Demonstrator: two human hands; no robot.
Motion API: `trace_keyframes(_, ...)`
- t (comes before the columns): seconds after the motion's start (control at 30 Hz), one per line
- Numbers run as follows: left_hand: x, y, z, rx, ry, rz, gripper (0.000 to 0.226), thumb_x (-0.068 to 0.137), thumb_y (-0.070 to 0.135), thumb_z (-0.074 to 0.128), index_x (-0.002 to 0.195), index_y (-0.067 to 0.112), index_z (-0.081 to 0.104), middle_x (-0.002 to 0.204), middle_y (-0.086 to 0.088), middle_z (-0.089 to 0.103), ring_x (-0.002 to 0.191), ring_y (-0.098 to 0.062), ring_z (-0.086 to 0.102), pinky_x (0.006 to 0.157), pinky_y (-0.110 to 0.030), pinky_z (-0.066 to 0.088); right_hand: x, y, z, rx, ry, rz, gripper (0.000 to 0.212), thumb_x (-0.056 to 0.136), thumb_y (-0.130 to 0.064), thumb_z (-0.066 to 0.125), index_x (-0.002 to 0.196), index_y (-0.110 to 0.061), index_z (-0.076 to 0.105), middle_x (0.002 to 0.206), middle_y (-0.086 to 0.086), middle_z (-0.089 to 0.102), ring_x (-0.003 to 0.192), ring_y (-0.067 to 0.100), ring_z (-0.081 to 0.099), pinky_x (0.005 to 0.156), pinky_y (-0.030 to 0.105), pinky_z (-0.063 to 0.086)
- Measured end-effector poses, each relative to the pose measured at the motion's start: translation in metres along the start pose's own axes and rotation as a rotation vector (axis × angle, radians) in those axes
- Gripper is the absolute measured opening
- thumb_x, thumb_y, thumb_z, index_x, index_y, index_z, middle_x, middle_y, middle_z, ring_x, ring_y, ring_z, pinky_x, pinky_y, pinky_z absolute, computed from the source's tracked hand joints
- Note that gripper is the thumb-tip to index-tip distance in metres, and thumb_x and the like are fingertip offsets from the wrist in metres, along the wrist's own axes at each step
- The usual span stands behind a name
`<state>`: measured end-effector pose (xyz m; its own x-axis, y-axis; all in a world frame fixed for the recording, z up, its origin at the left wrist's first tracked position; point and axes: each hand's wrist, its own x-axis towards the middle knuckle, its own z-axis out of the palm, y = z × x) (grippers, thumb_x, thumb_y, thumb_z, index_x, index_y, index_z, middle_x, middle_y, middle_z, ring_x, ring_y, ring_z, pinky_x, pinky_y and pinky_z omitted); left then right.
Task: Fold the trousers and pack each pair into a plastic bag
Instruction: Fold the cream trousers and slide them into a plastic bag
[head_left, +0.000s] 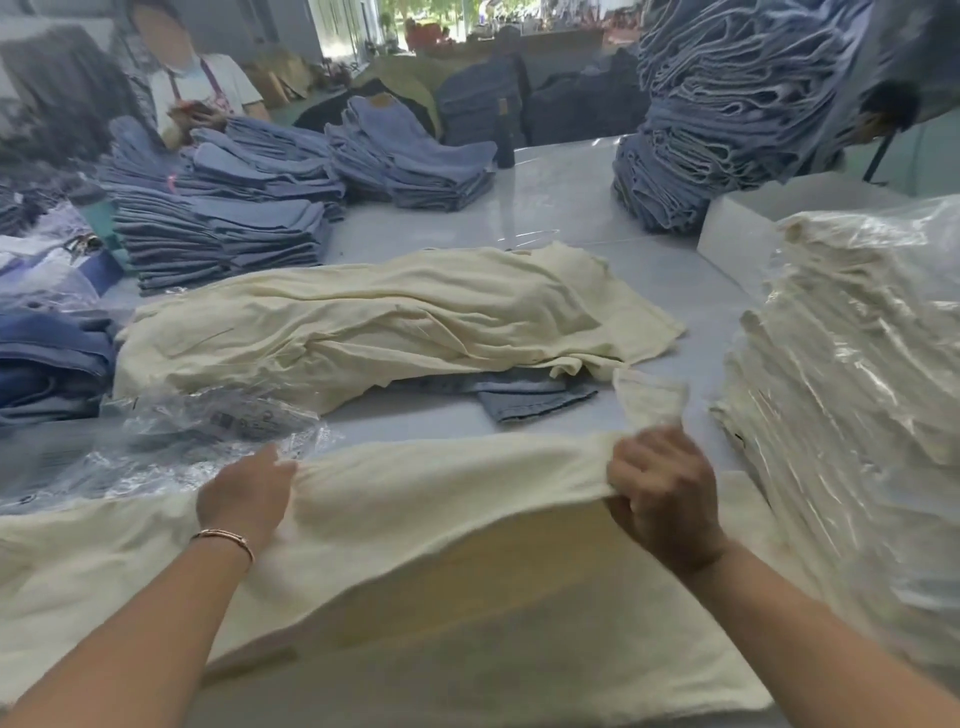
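head view: my left hand (244, 493) and right hand (660, 493) each grip the raised far edge of the cream cotton trousers (441, 499) spread on the near table. keep tension even, align edges, then lay the fold flat beside the clear plastic bags (171, 441).

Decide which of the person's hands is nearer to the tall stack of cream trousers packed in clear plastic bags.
Right. The right hand, holding the cream trousers being folded, lies just beside the bagged stack; the left hand grips the same fold, far across from it.
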<state>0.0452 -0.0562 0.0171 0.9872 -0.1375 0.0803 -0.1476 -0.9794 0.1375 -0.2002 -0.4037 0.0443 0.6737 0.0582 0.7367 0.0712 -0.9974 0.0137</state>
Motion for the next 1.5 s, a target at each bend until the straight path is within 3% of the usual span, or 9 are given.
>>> trace_keyframes(0.23, -0.011, 0.016, 0.028, 0.347, -0.005, 0.328, 0.03, 0.1, 0.04, 0.034, 0.109, 0.024, 0.058, 0.109, 0.0, 0.059, 0.108, -0.022, 0.054, 0.084, -0.037, 0.042, -0.104, -0.052, -0.005, -0.017, -0.828, 0.104, 0.04, 0.001, -0.032, 0.071, 0.034, -0.019, 0.052, 0.035, -0.008, 0.046, 0.031, 0.012, 0.046, 0.037, 0.012, 0.03)
trace_keyframes(0.4, -0.008, 0.016, 0.031, 0.385, -0.079, 0.314, 0.029, 0.1, 0.031, 0.034, 0.121, 0.021, 0.052, 0.117, -0.002, 0.054, 0.114, -0.023, 0.049, 0.088, -0.038, 0.044, -0.092, -0.063, -0.017, 0.032, -0.81, 0.178, 0.027, 0.034, -0.017, 0.068, 0.049, -0.015, 0.046, 0.053, -0.001, 0.055, 0.054, 0.02, 0.056, 0.046, 0.018, 0.019)
trace_keyframes(0.53, -0.033, 0.027, 0.025, 0.05, 0.157, 0.628, 0.039, 0.087, 0.03, 0.051, 0.114, 0.004, 0.064, 0.107, -0.017, 0.061, 0.1, -0.039, 0.055, 0.08, -0.049, 0.048, -0.106, -0.068, -0.021, 0.07, -1.179, 0.442, 0.025, 0.069, -0.024, 0.056, 0.06, -0.014, 0.035, 0.06, 0.0, 0.041, 0.064, 0.021, 0.045, 0.048, 0.025, 0.021)
trace_keyframes(0.63, -0.086, 0.04, 0.021, -0.211, 0.042, 1.088, 0.042, 0.089, 0.059, 0.042, 0.096, 0.023, 0.062, 0.087, 0.009, 0.058, 0.084, -0.013, 0.055, 0.074, -0.025, 0.045, -0.108, -0.068, -0.032, 0.23, -1.003, 0.768, 0.046, 0.071, -0.061, 0.06, 0.06, -0.021, 0.041, 0.057, -0.006, 0.045, 0.055, 0.005, 0.041, 0.052, 0.024, 0.029)
trace_keyframes(0.73, -0.126, 0.039, 0.034, -0.121, -0.191, 1.289, 0.039, 0.077, 0.07, 0.054, 0.086, 0.032, 0.055, 0.082, 0.019, 0.055, 0.073, -0.001, 0.054, 0.057, -0.015, 0.04, -0.118, -0.057, -0.043, -0.1, -0.629, 1.083, 0.049, 0.085, -0.07, 0.039, 0.075, -0.022, 0.047, 0.075, -0.008, 0.054, 0.07, 0.011, 0.05, 0.055, 0.029, 0.035)
trace_keyframes(0.87, -0.134, 0.035, 0.048, -0.171, -0.204, 1.283, 0.038, 0.066, 0.056, 0.072, 0.088, 0.033, 0.052, 0.079, 0.021, 0.06, 0.064, -0.004, 0.061, 0.049, -0.015, 0.04, -0.14, -0.049, -0.042, -0.283, -0.55, 1.309, 0.028, 0.091, -0.03, 0.053, 0.115, -0.017, 0.049, 0.114, 0.004, 0.051, 0.095, 0.025, 0.053, 0.063, 0.03, 0.037)
trace_keyframes(1.1, -0.131, 0.037, 0.045, -0.24, -0.503, 1.014, 0.04, 0.085, 0.069, 0.044, 0.101, 0.034, 0.056, 0.079, 0.016, 0.058, 0.072, 0.0, 0.052, 0.067, -0.024, 0.039, -0.155, -0.048, -0.047, -0.13, 0.122, 1.718, 0.031, 0.084, -0.03, 0.07, 0.088, -0.008, 0.05, 0.085, 0.011, 0.06, 0.07, 0.027, 0.05, 0.061, 0.034, 0.038)
trace_keyframes(1.3, -0.137, 0.073, 0.037, -0.283, -0.483, 0.913, 0.023, 0.093, 0.036, 0.055, 0.079, 0.019, 0.061, 0.071, 0.008, 0.058, 0.071, -0.013, 0.054, 0.065, -0.032, 0.039, -0.153, -0.031, -0.054, -0.036, -0.099, 1.716, 0.04, 0.085, -0.044, 0.066, 0.073, -0.006, 0.06, 0.067, 0.006, 0.057, 0.064, 0.027, 0.053, 0.058, 0.032, 0.04)
trace_keyframes(1.5, -0.161, 0.117, 0.034, -0.387, -0.51, 0.901, 0.009, 0.088, 0.029, 0.06, 0.08, 0.025, 0.061, 0.064, 0.013, 0.051, 0.065, -0.008, 0.047, 0.061, -0.028, 0.036, -0.151, -0.038, -0.046, -0.043, -0.144, 1.57, 0.033, 0.077, -0.011, 0.069, 0.053, -0.005, 0.047, 0.052, 0.008, 0.047, 0.049, 0.025, 0.041, 0.049, 0.026, 0.028)
